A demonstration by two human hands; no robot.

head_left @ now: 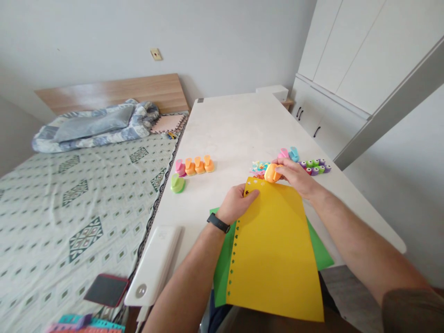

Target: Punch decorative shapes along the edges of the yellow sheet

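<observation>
A yellow sheet of paper (274,249) is held up by my left hand (239,202), its thumb on top near the upper left corner. Small punched shapes run down the sheet's left edge, with a few more along its top. My right hand (291,175) grips an orange craft punch (272,173) at the sheet's top edge; whether the lever is pressed is hidden. Beneath the yellow paper lies a green sheet (222,277). Just beyond the punch sits a pile of small colourful paper cutouts (259,166).
Orange craft punches (199,165), a pink one (180,168) and a green one (178,183) stand left on the white table (239,125). More punches (315,166) stand behind my right hand. A white oblong device (152,263) lies by the left edge, near a bed (100,185).
</observation>
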